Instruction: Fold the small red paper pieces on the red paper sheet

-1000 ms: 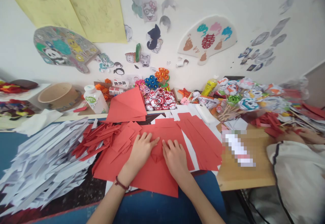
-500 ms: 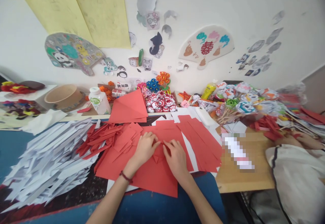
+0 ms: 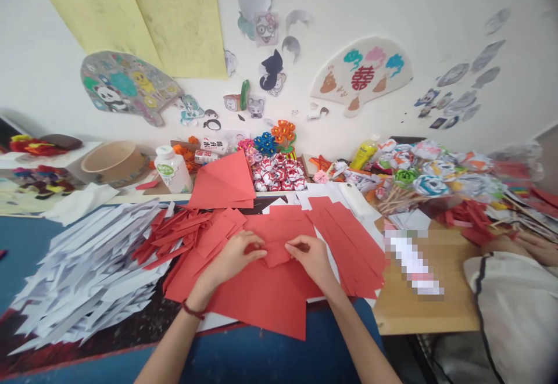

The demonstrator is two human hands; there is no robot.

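Observation:
A small piece of red paper (image 3: 277, 254) is pinched at its two ends between my hands. My left hand (image 3: 242, 254) has thumb and forefinger closed on its left end. On its right end, my right hand (image 3: 308, 254) makes a similar pinch. Below them lie large red paper sheets (image 3: 270, 302). Left of my left hand are smaller red cut pieces (image 3: 219, 233) and a heap of folded red strips (image 3: 174, 236). Farther left spreads a big pile of folded white paper strips (image 3: 96, 268).
Long red sheets (image 3: 349, 244) lie right of my hands. Behind stand a white bottle (image 3: 173, 172), a box of red-and-white folded balls (image 3: 279, 173) and a yellow bottle (image 3: 364, 153). Paper flowers on sticks (image 3: 429, 169) fill the back right. Another person's sleeve (image 3: 518, 308) is at the right.
My hands have moved slightly apart, and more of the small red paper shows between them. The whole view has shifted a little.

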